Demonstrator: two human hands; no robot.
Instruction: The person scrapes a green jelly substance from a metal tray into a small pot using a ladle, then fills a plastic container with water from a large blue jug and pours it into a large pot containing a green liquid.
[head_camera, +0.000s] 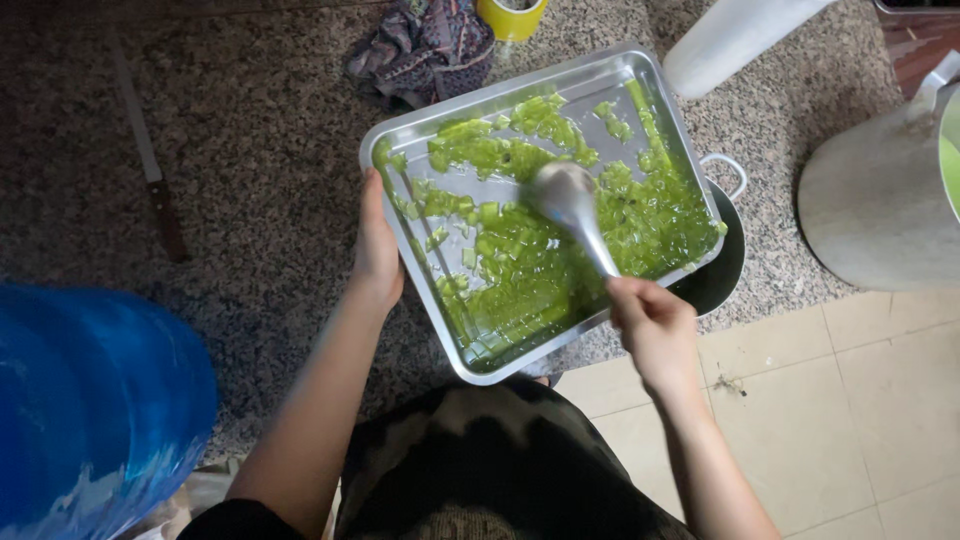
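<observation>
A rectangular steel tray holds several green jelly cubes spread over its bottom. It juts past the edge of the granite counter and rests partly over a dark pan. My left hand grips the tray's left rim. My right hand holds the handle of a large metal spoon, whose bowl lies on the jelly near the tray's middle.
A dark pan with a wire handle sits under the tray's right side. A knife lies at the left, a patterned cloth and yellow cup at the back. A blue water jug stands lower left, a grey round object at right.
</observation>
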